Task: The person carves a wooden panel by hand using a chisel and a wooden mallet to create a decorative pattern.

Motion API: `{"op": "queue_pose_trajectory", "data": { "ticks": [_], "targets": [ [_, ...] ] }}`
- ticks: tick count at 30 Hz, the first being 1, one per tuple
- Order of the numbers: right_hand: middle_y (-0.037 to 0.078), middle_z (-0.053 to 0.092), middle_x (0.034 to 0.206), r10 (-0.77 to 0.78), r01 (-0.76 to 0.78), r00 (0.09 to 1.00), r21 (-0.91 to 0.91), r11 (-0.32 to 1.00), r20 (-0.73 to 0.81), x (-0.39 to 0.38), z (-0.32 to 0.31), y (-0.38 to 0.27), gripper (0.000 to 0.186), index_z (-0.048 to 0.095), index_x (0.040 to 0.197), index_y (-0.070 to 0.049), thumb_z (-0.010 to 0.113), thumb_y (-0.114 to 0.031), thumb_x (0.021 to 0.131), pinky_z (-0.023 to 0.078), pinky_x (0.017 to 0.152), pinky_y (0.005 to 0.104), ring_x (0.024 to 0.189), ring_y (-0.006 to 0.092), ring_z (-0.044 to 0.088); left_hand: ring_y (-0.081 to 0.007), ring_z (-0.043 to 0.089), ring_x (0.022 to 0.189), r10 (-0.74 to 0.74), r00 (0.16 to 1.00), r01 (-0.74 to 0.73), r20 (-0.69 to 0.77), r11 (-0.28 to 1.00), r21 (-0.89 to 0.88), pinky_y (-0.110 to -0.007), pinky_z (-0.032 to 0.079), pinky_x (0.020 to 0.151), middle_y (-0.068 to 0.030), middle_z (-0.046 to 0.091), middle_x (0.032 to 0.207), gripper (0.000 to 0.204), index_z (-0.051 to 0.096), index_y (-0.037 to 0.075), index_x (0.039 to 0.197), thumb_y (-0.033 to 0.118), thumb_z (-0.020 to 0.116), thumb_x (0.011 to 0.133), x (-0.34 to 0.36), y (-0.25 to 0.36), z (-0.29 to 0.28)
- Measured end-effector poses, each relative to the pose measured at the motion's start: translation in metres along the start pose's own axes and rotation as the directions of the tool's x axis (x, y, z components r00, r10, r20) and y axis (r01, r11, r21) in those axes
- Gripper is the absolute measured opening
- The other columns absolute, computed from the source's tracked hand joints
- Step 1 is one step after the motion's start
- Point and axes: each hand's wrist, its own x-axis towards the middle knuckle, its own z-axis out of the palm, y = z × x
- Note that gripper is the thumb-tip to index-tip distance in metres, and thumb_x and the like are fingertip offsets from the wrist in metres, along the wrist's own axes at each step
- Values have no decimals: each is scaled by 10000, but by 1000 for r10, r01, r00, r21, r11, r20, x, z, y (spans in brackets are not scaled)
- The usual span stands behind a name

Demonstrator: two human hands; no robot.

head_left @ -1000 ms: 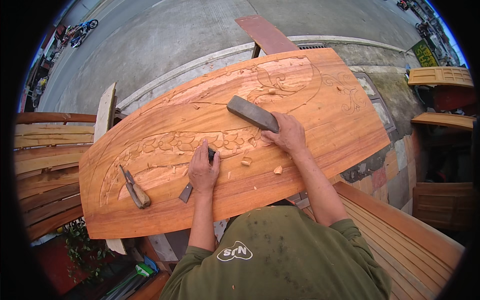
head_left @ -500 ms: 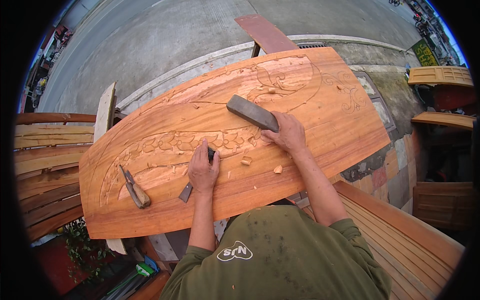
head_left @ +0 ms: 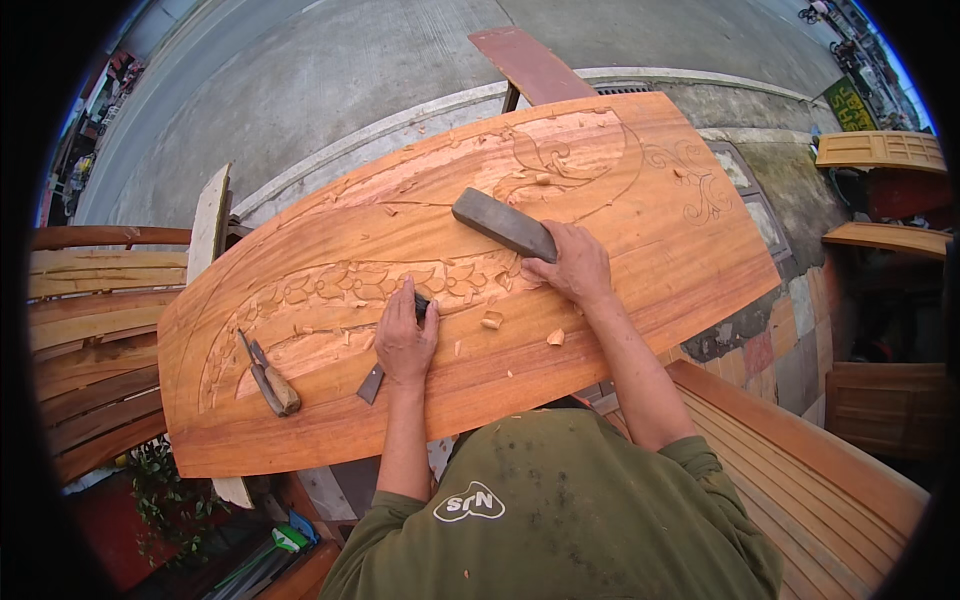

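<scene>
A large reddish wooden panel (head_left: 640, 250) with carved leaf and scroll patterns lies in front of me. My left hand (head_left: 404, 338) is closed around a chisel (head_left: 372, 382) whose blade end pokes out toward me; the tip rests on the carved band. My right hand (head_left: 568, 266) grips a dark grey rectangular block (head_left: 500, 224) used as a mallet, held low over the panel just right of the chisel. Wood chips (head_left: 492, 320) lie near both hands.
A second chisel with a wooden handle (head_left: 270, 376) lies on the panel's left part. Stacked wooden planks (head_left: 90, 330) stand at left, slatted boards (head_left: 800, 480) at lower right, more carved panels (head_left: 880, 150) at far right. A concrete road (head_left: 330, 70) runs behind.
Nothing has visibly moved beyond a slight shift of the head view; both hands keep their grips in the same places.
</scene>
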Motion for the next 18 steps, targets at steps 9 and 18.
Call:
{"op": "queue_pose_trajectory", "data": {
  "ticks": [9, 18],
  "targets": [
    [111, 765, 1182, -10, 10, 1000, 5, 1000, -13, -1, 1, 1, 697, 709, 1338, -108, 950, -411, 758, 565, 985, 450, 1128, 331, 711, -352, 727, 1212, 5, 1000, -5, -4, 1000, -3, -459, 587, 1003, -181, 748, 1309, 596, 641, 76, 1506, 264, 800, 963, -1, 0, 0],
    [131, 764, 1240, 4, -5, 1000, 10, 1000, 29, 0, -3, 2, 713, 692, 1382, -114, 929, -440, 794, 560, 1002, 476, 1165, 358, 702, -346, 747, 1170, 21, 1000, -21, -20, 1000, 18, -445, 604, 966, -158, 751, 1354, 576, 650, 74, 1490, 220, 814, 957, 1, 3, -1]
  ]
}}
